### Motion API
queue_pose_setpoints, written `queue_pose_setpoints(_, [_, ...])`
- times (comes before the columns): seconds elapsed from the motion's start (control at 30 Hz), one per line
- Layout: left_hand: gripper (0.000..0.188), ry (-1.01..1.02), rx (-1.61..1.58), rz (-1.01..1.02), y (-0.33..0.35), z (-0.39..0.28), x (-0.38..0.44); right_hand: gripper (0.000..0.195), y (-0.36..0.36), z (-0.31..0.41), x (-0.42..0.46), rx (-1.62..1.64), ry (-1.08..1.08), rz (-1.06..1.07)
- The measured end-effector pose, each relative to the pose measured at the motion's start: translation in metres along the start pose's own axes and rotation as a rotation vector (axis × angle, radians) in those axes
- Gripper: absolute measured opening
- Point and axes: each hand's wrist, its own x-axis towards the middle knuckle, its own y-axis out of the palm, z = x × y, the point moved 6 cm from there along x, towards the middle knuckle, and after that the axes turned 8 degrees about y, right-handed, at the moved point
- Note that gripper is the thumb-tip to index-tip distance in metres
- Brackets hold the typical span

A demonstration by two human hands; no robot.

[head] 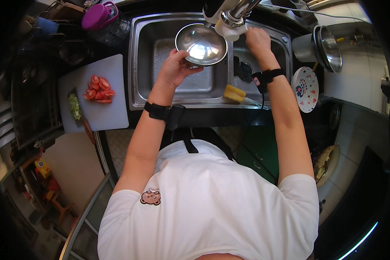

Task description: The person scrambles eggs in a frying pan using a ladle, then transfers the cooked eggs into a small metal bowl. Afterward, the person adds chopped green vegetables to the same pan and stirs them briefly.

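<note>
My left hand (pixel 178 67) grips a shiny stainless steel bowl (pixel 203 42) by its near edge, thumb on top and fingers beneath. The bowl is held above the left basin of a steel double sink (pixel 146 81), close to the faucet head. Over the right basin, my right hand (pixel 259 41) has its curled fingers at the end of the white lever (pixel 235 32) on the faucet attachment; part of the fingers is hidden. Above the lever rises the chrome faucet (pixel 240 11). A yellow sponge (pixel 234 93) with a handle rests at the right basin's near edge.
Left of the sink, a white cutting board (pixel 113 71) carries tomato wedges (pixel 99 89), chopped green vegetable (pixel 74 105) and a wooden-handled knife (pixel 89 131). Behind it stands a purple-lidded jar (pixel 97 18). A patterned plate (pixel 305 89) and nested metal bowls (pixel 331 48) sit at the right.
</note>
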Motion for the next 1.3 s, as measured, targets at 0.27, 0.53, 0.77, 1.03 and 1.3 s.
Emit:
queue_pose_setpoints(0.27, [0.050, 0.009, 0.053, -0.004, -0.012, -0.003, 0.016, 0.023, -0.050, 0.047, -0.024, 0.381, -0.106, -0.304])
queue_pose_setpoints(0.53, [0.071, 0.092, 0.221, 0.022, -0.014, -0.026, 0.017, 0.049, -0.019, 0.175, -0.073, 0.367, -0.384, 0.048])
queue_pose_setpoints(0.77, [0.066, -0.019, 0.211, 0.021, -0.031, -0.010, 0.028, 0.027, -0.039, 0.185, -0.081, 0.709, -0.499, 0.154])
queue_pose_setpoints(1.03, [0.058, -0.013, 0.198, 0.059, -0.017, -0.013, 0.029, 0.037, -0.016, 0.169, -0.078, 0.556, -0.436, 0.344])
queue_pose_setpoints(1.3, [0.061, -0.012, 0.246, 0.030, -0.015, -0.005, 0.028, 0.021, -0.012, 0.164, -0.076, 0.206, -0.485, 0.294])
